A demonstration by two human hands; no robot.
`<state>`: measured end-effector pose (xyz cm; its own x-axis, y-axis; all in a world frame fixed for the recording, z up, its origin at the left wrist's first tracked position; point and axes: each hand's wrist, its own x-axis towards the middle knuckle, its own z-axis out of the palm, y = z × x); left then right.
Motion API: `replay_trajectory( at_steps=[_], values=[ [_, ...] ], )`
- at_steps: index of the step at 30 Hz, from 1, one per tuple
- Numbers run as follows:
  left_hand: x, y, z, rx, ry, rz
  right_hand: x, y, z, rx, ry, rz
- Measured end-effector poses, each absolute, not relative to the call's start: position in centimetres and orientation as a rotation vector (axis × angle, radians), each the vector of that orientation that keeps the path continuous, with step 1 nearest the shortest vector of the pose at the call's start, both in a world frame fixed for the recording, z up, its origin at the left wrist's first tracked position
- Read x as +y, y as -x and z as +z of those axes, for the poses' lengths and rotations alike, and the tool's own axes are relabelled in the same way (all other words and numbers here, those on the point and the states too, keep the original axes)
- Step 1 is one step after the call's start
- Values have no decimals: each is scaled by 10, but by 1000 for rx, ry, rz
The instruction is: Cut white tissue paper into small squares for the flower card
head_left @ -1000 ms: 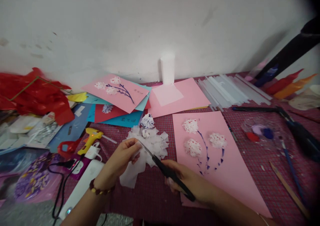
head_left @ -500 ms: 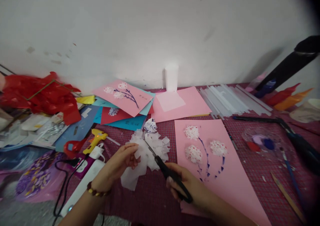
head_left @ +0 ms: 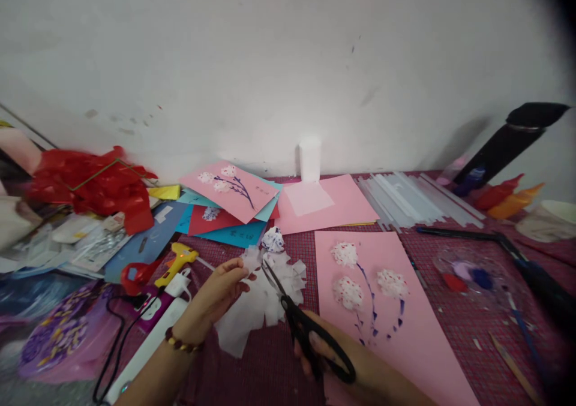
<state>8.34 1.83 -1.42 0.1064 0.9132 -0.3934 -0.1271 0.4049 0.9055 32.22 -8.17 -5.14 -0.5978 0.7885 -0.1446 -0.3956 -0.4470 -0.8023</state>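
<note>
My left hand (head_left: 225, 292), with a beaded bracelet on the wrist, pinches the edge of a thin white tissue paper (head_left: 236, 325). My right hand (head_left: 321, 346) is closed around the black handles of a pair of scissors (head_left: 292, 316). Their blades stand slightly apart and point toward the paper by my left fingertips. Cut white tissue pieces (head_left: 292, 280) lie beneath the blades. Just beyond them sits a crumpled paper ball (head_left: 273, 240) with blue marks. Right of my right hand lies a pink sheet (head_left: 423, 346) with three white, red-speckled paper flowers and blue painted stems.
A yellow glue gun (head_left: 177, 262) and a white power strip (head_left: 146, 346) lie at left, near red plastic (head_left: 103, 184). Finished cards (head_left: 231, 193) are stacked at the back. Glue sticks (head_left: 414, 199), a paint palette (head_left: 472, 274) and a pencil (head_left: 513, 364) lie at right.
The scissors have opened a little wider, and their handles have spread in my right hand. My left hand keeps its pinch on the tissue paper. The whole view has shifted slightly.
</note>
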Motion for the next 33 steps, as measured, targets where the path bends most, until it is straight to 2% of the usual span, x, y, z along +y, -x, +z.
replay_trajectory(
  at_steps=[8, 15, 23, 33],
  values=[
    [13, -100, -13, 1176, -894, 794, -83, -324, -54, -983, 647, 2096],
    [17, -95, -7, 1183, -735, 990, -81, -326, -51, -1023, 657, 2084],
    [8, -102, -18, 1187, -871, 732, -79, -324, -47, -1060, 683, 2049],
    [8, -109, -15, 1208, -891, 707, -79, -319, -55, -954, 718, 2035]
  ],
)
